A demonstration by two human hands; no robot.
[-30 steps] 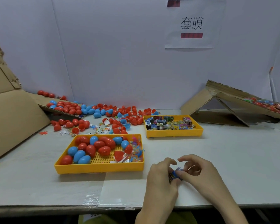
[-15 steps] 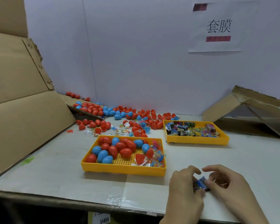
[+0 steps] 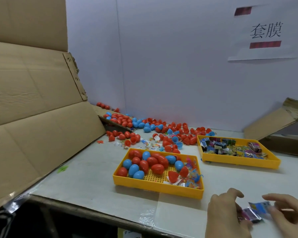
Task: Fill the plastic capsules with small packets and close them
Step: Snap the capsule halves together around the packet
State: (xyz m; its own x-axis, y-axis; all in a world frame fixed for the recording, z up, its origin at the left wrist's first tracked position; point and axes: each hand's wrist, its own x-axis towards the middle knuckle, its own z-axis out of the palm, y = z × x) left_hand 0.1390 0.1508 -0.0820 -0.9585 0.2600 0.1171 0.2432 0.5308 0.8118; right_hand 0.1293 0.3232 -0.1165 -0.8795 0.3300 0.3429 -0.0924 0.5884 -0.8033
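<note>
At the bottom right, my left hand (image 3: pixel 225 215) and my right hand (image 3: pixel 287 215) pinch a small blue and purple packet (image 3: pixel 255 211) between them, just above the table's front edge. A yellow tray (image 3: pixel 155 185) in the middle holds several red and blue egg capsules (image 3: pixel 150 163) plus small toy bits at its right end. A second yellow tray (image 3: pixel 241 161) further right is full of colourful packets (image 3: pixel 230 148). No capsule is in either hand.
Loose red and blue capsules (image 3: pixel 162 129) and tiny packets litter the table's back by the white wall. A big cardboard box flap (image 3: pixel 41 126) rises on the left. Folded cardboard (image 3: pixel 279 122) lies at the far right. The table edge (image 3: pixel 110 215) runs near my hands.
The view has swung left, so trays and hands sit further right in frame. My hands have drawn slightly apart, showing more of the packet between them.
</note>
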